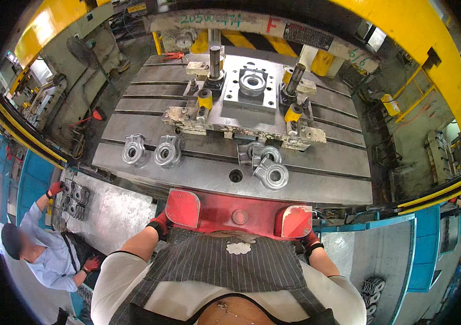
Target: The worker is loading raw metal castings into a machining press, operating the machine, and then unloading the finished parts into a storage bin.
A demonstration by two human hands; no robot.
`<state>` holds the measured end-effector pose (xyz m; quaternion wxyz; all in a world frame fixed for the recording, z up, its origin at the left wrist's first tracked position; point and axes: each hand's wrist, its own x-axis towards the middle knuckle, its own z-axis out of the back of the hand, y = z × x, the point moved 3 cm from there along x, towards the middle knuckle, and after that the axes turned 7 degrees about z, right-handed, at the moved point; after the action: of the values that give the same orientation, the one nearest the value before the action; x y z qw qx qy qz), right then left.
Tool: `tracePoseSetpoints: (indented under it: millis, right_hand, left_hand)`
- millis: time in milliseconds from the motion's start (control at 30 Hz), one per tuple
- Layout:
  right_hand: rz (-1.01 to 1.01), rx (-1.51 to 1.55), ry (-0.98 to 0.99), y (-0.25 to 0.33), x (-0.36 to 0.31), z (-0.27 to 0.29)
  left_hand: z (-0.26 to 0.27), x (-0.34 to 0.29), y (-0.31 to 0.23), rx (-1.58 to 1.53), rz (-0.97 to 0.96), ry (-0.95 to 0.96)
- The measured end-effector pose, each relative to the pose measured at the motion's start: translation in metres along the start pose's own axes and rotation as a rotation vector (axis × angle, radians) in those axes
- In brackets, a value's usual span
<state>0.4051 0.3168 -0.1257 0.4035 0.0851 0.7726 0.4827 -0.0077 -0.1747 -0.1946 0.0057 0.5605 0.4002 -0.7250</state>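
Note:
My left hand (160, 223), in a red and black glove, reaches the left end of a red two-hand control box (240, 201) in front of me. At its right end is my right hand (310, 241), gloved the same way. The red guards at both ends hide my fingers. Beyond the box, a ring-shaped metal part (252, 92) sits on the die plate (230, 98) of a press. Two similar ring parts, one of them a forging with a lug (134, 142), lie at the bed's front left. Several more ring parts (262, 172) lie overlapping at the front right.
Guide posts (214, 64) and yellow-collared pins (205, 98) stand around the die on the slotted bed (203, 176). At lower left, a co-worker (51, 262) reaches toward dark parts (76, 195) on a metal table (114, 203). More parts (372, 292) are stacked at lower right.

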Motion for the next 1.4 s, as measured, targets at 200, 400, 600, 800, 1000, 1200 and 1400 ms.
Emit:
tracePoseSetpoints:
  millis: [200, 400, 600, 800, 1000, 1200, 1400]
  right_hand:
    - [-0.003, 0.010, 0.026, -0.001, 0.001, -0.002]
    - [0.009, 0.016, 0.053, -0.005, -0.005, -0.001]
    - [0.114, -0.063, 0.125, -0.009, -0.010, 0.005]
    - [0.826, -1.169, -0.353, 0.042, -0.001, 0.009]
    - [0.592, -1.105, -0.516, 0.093, 0.020, -0.052]
    - [0.487, -1.127, -0.584, 0.116, -0.001, -0.083]
    - [0.508, -1.151, -0.597, 0.126, -0.003, -0.091]
  left_hand:
    - [0.005, 0.000, 0.010, 0.083, -0.003, -0.033]
    - [0.007, 0.001, 0.015, 0.120, -0.018, -0.029]
    - [0.001, 0.002, 0.018, 0.033, -0.066, 0.001]
    - [0.062, -0.047, -0.066, -0.483, 0.016, -0.019]
    - [0.062, -0.096, -0.303, 0.643, -0.880, -0.584]
    - [-0.072, -0.039, -0.506, 0.227, -1.011, -0.519]
    - [-0.149, 0.007, -0.587, 0.592, -0.601, -0.900]
